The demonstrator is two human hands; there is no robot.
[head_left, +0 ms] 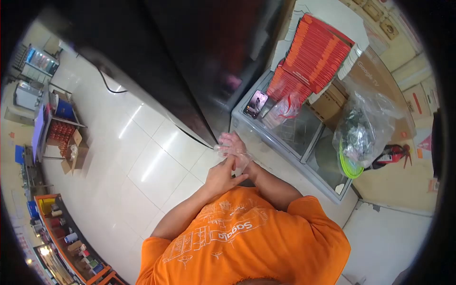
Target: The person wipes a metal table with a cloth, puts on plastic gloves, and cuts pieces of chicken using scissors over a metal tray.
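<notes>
Left hand (221, 176) touches apparent glove (244, 160) on right hand (232, 143).

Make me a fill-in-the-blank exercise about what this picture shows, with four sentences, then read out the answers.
1. The right hand wears a clear plastic ____, with the left hand against it.
2. The person's shirt is coloured ____.
3. The large cardboard carton reads "Google ____".
4. A bright ____ rim shows by the clear plastic bag.

Missing words: glove; orange; TV; green.

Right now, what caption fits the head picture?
Left hand touches the clear plastic glove on the right hand beside a chest freezer.
</notes>
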